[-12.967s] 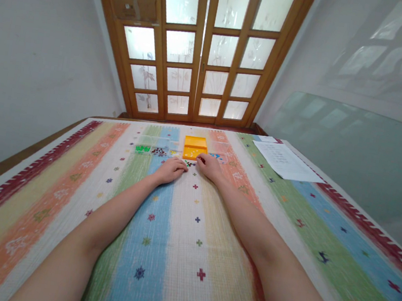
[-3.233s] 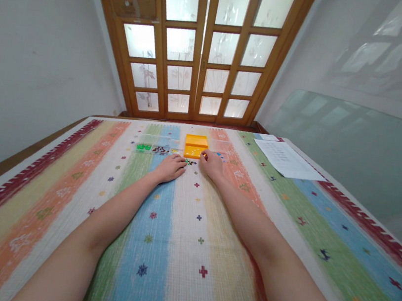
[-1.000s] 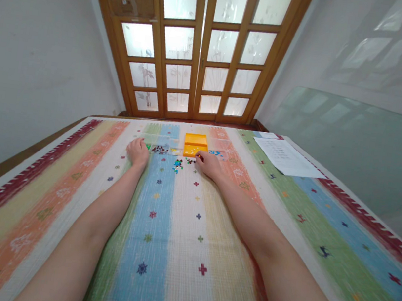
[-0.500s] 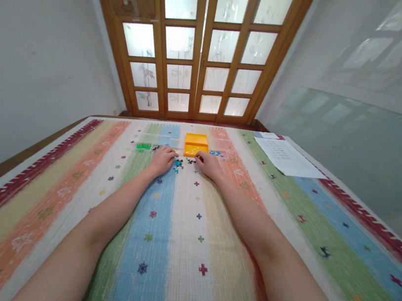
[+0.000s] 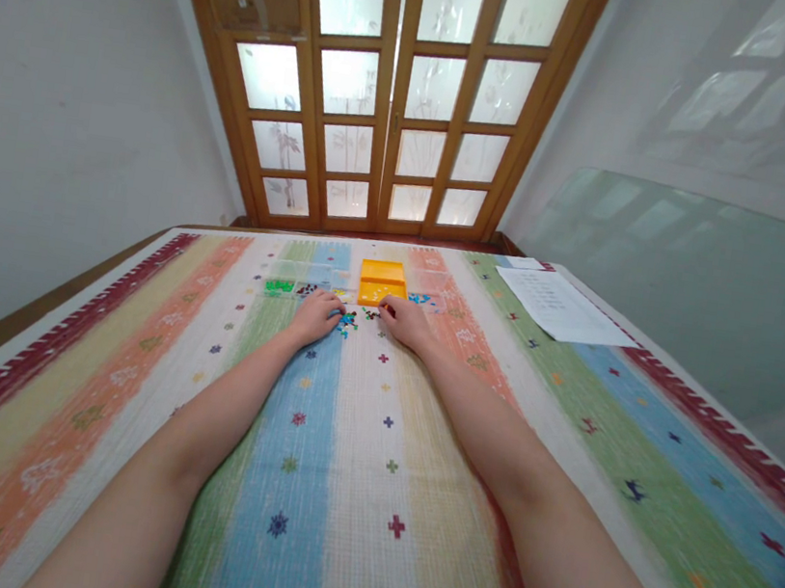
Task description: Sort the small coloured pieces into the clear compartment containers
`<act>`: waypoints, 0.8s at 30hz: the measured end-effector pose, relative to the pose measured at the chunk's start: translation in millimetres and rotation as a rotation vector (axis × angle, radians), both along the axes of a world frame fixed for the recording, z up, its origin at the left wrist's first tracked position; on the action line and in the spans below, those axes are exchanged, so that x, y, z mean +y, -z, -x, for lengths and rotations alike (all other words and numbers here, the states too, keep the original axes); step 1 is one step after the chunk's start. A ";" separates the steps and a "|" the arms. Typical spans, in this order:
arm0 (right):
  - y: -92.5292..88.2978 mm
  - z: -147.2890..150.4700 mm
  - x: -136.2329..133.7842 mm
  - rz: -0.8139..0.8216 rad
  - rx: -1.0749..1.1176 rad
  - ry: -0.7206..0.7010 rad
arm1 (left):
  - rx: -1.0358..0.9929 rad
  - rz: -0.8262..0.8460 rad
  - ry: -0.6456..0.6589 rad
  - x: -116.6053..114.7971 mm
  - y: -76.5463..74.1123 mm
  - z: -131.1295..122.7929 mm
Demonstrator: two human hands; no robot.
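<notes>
Head cam: left hand (image 5: 316, 315) lay palm-down on striped cloth (image 5: 337, 481), fingers curled at the loose coloured beads (image 5: 348, 321); couldn't tell any pinch. Right hand (image 5: 407, 323) sat just right of the beads, fingertips bunched near orange tray (image 5: 381, 285); hold too small to tell. Clear sorting box (image 5: 281, 286) left of tray, paper sheet (image 5: 558, 308) well right.

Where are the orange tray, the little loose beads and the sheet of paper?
orange tray (image 5: 383, 265), head view, on its far rim.
loose beads (image 5: 347, 323), head view, middle of the scattered pile.
sheet of paper (image 5: 555, 305), head view, centre of the page.
</notes>
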State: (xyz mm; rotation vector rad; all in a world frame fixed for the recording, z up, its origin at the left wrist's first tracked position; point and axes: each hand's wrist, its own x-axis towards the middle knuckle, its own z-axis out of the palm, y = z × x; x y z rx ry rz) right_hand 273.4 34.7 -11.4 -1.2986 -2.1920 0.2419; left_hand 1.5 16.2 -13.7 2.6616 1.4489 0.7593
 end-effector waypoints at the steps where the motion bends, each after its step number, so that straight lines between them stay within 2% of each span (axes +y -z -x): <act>1: -0.1 0.2 0.0 0.004 -0.002 0.003 | -0.002 0.004 -0.003 -0.1 0.1 0.1; 8: 0.1 1.3 1.2 0.010 -0.017 0.005 | -0.027 0.029 -0.032 -0.5 -1.8 -0.8; 13: -0.4 1.1 -0.2 -0.002 -0.015 -0.002 | -0.121 0.040 -0.131 0.1 -3.6 -1.6; 19: -3.4 1.2 -2.6 0.022 -0.023 0.004 | -0.372 0.064 -0.292 7.9 2.4 6.8; 24: -1.4 0.8 -1.5 0.010 -0.017 -0.017 | -0.772 0.145 -0.399 19.9 3.7 17.9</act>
